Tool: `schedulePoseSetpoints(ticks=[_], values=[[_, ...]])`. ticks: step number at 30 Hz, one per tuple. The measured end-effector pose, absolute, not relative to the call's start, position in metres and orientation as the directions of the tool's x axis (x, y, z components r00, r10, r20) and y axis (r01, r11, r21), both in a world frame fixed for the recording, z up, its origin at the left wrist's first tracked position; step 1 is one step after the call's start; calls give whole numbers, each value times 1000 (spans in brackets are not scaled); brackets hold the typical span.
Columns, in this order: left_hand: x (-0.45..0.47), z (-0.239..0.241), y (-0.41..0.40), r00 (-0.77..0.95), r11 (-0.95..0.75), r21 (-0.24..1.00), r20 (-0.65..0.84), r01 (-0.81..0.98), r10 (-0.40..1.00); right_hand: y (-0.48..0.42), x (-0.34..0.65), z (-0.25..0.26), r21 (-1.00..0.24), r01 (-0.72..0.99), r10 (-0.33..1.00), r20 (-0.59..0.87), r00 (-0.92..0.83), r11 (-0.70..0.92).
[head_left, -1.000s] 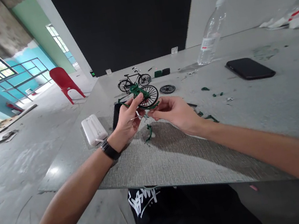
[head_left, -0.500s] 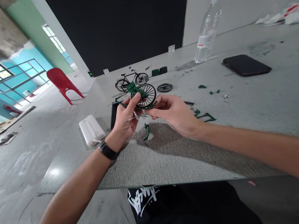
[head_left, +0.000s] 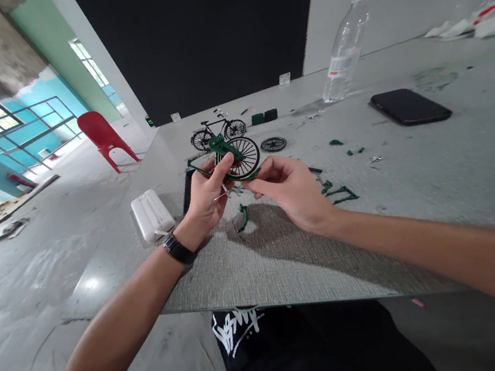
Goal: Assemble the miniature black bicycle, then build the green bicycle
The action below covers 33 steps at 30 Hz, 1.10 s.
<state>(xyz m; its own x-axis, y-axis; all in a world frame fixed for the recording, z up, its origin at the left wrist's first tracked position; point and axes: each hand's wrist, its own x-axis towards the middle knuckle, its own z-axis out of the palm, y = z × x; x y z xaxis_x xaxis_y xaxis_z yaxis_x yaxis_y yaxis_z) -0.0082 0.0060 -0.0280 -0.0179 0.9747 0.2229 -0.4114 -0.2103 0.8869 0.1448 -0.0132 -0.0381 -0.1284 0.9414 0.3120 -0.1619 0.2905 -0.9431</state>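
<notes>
My left hand [head_left: 205, 197] is closed around a partly built green model bicycle [head_left: 229, 154], whose black spoked wheel stands up above my fingers. My right hand [head_left: 289, 190] is pinched at the bicycle's lower part, fingertips meeting those of the left hand on something small I cannot make out. A loose green part [head_left: 243, 217] lies on the grey board [head_left: 287, 260] just below both hands. A black finished model bicycle [head_left: 219, 131] stands further back, with a loose black wheel [head_left: 273, 144] lying flat to its right.
A white box [head_left: 152, 214] lies left of my left hand. Small green pieces [head_left: 341, 192] are scattered to the right. A black phone [head_left: 408, 106], a clear plastic bottle [head_left: 344, 51] and crumpled wrappers [head_left: 476, 24] sit at the far right. A red chair [head_left: 102, 134] stands on the floor beyond.
Both hands stay together on the green bicycle; they and the whole view have shifted slightly, with the fingers adjusting a little at the bicycle's lower part.
</notes>
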Motion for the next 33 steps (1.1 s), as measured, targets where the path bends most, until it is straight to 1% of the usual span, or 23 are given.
schedulePoseSetpoints(ticks=[4, 8, 10, 12, 14, 17, 19, 21, 23, 26, 30, 33], values=[[-9, -25, 4, -48, -247, 894, 247, -373, 968, -15, 145, -40, -944, -191, 955, 287, -78, 268], [-10, -25, 4, -132, -302, 914, 276, -269, 952, -20, 147, -38, -950, -124, 954, 296, -53, 287], [-10, -27, 5, -169, -330, 915, 296, -234, 940, -23, 148, -37, -938, -82, 939, 341, -54, 336], [-9, -28, 6, -197, -360, 912, 324, -194, 925, -26, 149, -36, -904, -34, 900, 428, -84, 427], [-8, -28, 5, -215, -400, 908, 368, -127, 905, -27, 150, -35, -832, 47, 829, 542, -139, 552], [-7, -24, 1, -224, -449, 893, 433, -22, 873, -28, 152, -32, -647, 239, 690, 685, -234, 724], [-6, -21, -3, -208, -474, 880, 468, 25, 859, -27, 153, -31, -528, 338, 617, 738, -271, 779], [-4, -19, -6, -185, -498, 866, 499, 57, 847, -28, 153, -29, -474, 384, 591, 755, -286, 792], [-3, -19, -7, -174, -506, 859, 511, 74, 842, -29, 152, -28, -496, 381, 609, 741, -284, 780], [-4, -22, -3, -199, -479, 877, 473, 19, 858, -30, 150, -27, -635, 295, 697, 684, -215, 714], [-7, -26, 5, -225, -388, 893, 339, -229, 913, -27, 147, -28, -834, 107, 841, 534, -86, 541], [-9, -25, 6, -175, -307, 883, 260, -355, 950, -24, 146, -29, -902, -49, 897, 432, -92, 429]])
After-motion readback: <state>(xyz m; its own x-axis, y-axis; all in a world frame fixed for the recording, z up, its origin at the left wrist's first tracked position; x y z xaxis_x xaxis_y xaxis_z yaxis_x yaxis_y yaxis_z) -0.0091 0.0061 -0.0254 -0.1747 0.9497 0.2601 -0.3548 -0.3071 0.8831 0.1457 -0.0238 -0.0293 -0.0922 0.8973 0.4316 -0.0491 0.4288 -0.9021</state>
